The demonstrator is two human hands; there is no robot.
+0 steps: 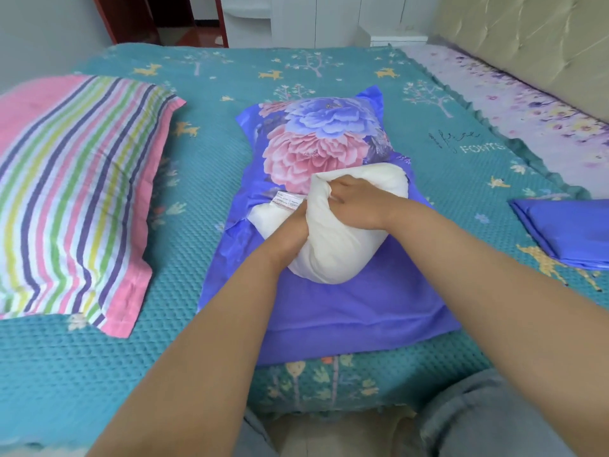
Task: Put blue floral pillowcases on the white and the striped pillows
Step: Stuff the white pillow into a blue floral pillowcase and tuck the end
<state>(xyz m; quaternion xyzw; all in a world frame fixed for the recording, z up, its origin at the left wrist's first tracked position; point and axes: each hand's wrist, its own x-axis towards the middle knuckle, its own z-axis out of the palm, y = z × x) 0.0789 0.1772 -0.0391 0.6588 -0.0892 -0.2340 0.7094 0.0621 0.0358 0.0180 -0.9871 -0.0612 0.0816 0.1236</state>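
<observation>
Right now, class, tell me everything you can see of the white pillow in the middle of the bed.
The plump white fabric pillow looks soft and is bunched into a rounded lump. It lies on the blue floral pillowcase, apparently not yet inside. A small printed label shows at its left edge. The left hand grips its side, and the right hand clutches a fold on top.

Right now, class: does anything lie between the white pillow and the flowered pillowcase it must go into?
Nothing visible does. Both hands, left hand and right hand, grip the bunched white pillow, which rests directly on the flowered pillowcase. The striped pillow lies apart to the left.
</observation>
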